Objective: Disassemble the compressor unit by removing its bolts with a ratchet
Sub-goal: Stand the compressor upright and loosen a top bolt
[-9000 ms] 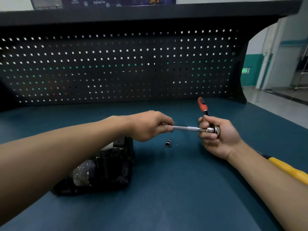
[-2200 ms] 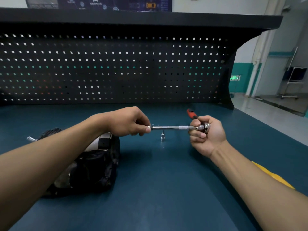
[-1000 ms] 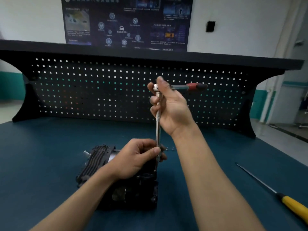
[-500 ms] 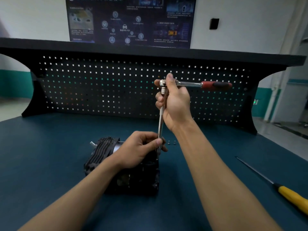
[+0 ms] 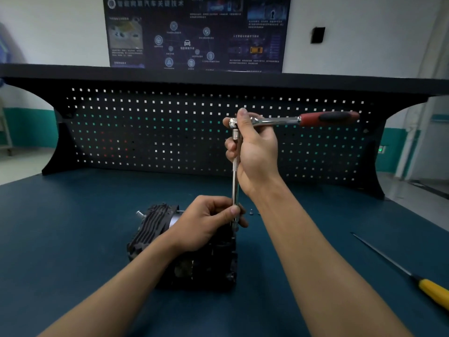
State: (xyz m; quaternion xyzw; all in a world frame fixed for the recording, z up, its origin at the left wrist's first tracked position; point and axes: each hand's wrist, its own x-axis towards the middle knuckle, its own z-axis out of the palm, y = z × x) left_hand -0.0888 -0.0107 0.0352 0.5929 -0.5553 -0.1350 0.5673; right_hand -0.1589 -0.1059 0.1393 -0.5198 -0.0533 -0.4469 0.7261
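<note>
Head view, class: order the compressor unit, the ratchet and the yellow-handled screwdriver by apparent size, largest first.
1. compressor unit: clearly the bulkiest.
2-3. ratchet and screwdriver: unsure; the ratchet is held up nearer the camera, and the screwdriver runs off the frame's edge.

The black ribbed metal compressor unit (image 5: pixel 184 251) sits lower centre on the blue bench top (image 5: pixel 73 227). From its right end a chrome extension bar (image 5: pixel 235 181) rises upright, left hand (image 5: pixel 206 222) at its foot, right hand (image 5: pixel 255 152) at its top, where the red-handled steel ratchet (image 5: pixel 291 120) points right. A yellow-handled screwdriver (image 5: pixel 432 291) lies lower right; a black perforated pegboard (image 5: pixel 145 132) spans the back.
</note>
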